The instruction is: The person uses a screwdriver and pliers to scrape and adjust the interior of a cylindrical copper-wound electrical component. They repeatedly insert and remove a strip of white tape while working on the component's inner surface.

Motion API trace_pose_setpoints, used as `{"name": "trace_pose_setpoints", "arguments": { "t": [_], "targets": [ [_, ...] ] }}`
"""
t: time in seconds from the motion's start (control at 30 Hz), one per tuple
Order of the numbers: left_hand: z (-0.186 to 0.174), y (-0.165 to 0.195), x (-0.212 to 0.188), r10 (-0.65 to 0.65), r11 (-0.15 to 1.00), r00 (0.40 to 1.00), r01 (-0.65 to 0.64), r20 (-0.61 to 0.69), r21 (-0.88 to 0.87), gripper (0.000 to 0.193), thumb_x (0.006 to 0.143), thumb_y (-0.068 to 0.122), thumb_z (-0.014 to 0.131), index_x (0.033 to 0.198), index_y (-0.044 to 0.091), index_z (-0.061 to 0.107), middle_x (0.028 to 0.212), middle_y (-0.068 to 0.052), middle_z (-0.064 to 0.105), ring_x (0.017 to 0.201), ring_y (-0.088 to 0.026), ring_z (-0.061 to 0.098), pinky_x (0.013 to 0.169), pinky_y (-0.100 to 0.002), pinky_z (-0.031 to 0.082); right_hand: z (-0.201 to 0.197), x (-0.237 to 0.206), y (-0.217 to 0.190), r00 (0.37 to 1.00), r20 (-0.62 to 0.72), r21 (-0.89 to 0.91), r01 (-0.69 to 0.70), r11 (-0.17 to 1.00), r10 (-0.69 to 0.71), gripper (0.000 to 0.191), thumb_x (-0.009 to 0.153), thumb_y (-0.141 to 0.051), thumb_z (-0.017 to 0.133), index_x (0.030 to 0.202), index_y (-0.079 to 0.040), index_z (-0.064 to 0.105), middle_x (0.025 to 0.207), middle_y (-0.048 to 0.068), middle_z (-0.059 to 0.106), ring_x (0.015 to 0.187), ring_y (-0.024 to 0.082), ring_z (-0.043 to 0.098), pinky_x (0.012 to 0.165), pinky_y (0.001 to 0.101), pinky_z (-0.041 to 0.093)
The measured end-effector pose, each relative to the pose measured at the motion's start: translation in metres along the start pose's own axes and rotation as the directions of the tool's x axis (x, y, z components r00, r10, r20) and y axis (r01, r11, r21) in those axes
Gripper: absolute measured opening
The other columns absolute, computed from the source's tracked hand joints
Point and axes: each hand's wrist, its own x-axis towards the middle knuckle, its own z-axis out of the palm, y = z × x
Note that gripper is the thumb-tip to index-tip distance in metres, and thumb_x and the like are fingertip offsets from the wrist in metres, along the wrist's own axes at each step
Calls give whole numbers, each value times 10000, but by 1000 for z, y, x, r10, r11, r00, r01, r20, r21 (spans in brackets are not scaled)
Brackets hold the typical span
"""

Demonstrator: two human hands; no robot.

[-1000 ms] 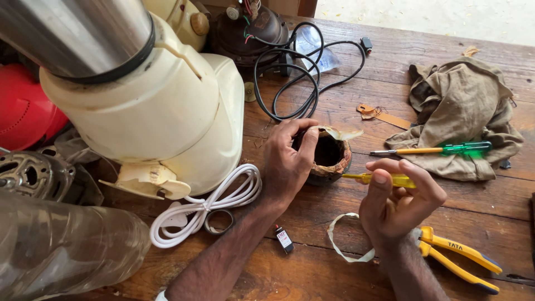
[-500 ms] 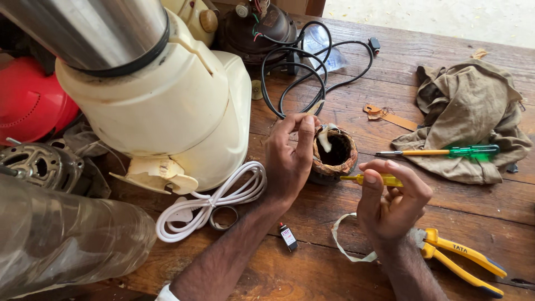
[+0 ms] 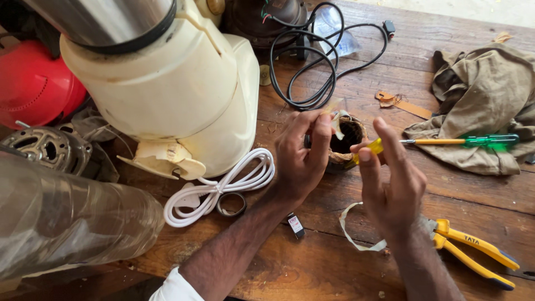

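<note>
Working at the centre of a wooden surface (image 3: 345,72). Left hand (image 3: 301,159) gripping the small round motor winding (image 3: 344,144), thumb and forefinger pinched shut on a pale strip at its top rim. Right hand (image 3: 393,187) sitting just at 4 o'clock from the winding, fingers (image 3: 390,146) curled shut around a yellow-handled tool (image 3: 372,149), its tip touching the winding's edge; what kind of tool cannot be told.

Lying at 3 o'clock from the winding, a yellow-and-green screwdriver (image 3: 462,141) resting on a crumpled khaki cloth (image 3: 485,89). Lying at 5 o'clock, yellow-handled pliers (image 3: 473,253), near the right wrist. Curling under that wrist, a pale loop of tape (image 3: 354,237). Resting at 6 o'clock from the left hand, a small black component (image 3: 296,225). Lying at 9 o'clock, a coiled white cable (image 3: 223,187) with a dark ring (image 3: 230,204) beside it. Standing at 10 o'clock, a cream mixer-grinder body (image 3: 173,95) topped by a steel jar (image 3: 106,19). Looping at 12 o'clock, a black power cord (image 3: 312,61). Sitting at the far left, a red housing (image 3: 30,83), a bare metal motor (image 3: 42,147) and a clear plastic jar (image 3: 61,223).
</note>
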Motion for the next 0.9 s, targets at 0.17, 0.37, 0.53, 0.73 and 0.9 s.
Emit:
{"name": "trace_pose_setpoints", "arguments": {
  "t": [0.17,0.37,0.53,0.73,0.9],
  "targets": [
    [3,-8,5,-79,992,995,84,53,-99,218,1098,217,553,1102,39,679,876,-46,720,766,-95,690,679,-252,567,-1,1,-4,999,16,39,27,999,-27,421,1193,-209,540,1531,-7,389,1056,171,760,964,220,780,783,329,671],
    [0,-6,2,-144,975,987,154,72,-161,248,1098,230,554,1122,13,672,888,-65,731,772,-89,687,687,-253,564,-3,0,-10,994,70,108,-96,989,89,457,1160,-240,563,1528,-61,359,993,175,757,853,207,778,733,322,653],
    [0,-5,4,-156,972,985,165,67,-170,241,1090,220,561,1119,12,678,888,-65,727,759,-81,677,669,-250,557,-5,4,-13,989,101,78,-119,990,111,491,1125,-242,581,1522,-60,358,950,164,755,839,210,773,728,337,642],
    [-2,-6,3,-183,964,981,192,67,-184,234,1091,211,568,1110,10,685,855,-64,740,717,-76,666,643,-246,548,-3,3,-12,995,82,69,-59,996,53,509,1151,-242,590,1558,-62,343,971,163,741,857,219,780,808,359,654],
    [-3,-5,3,-176,966,983,182,49,-183,248,1081,210,570,1104,-2,696,856,-70,753,733,-78,701,654,-243,571,-2,2,-11,994,83,72,-75,995,69,530,1126,-236,608,1545,-52,341,940,166,726,851,221,774,751,346,652]
  ]
}}
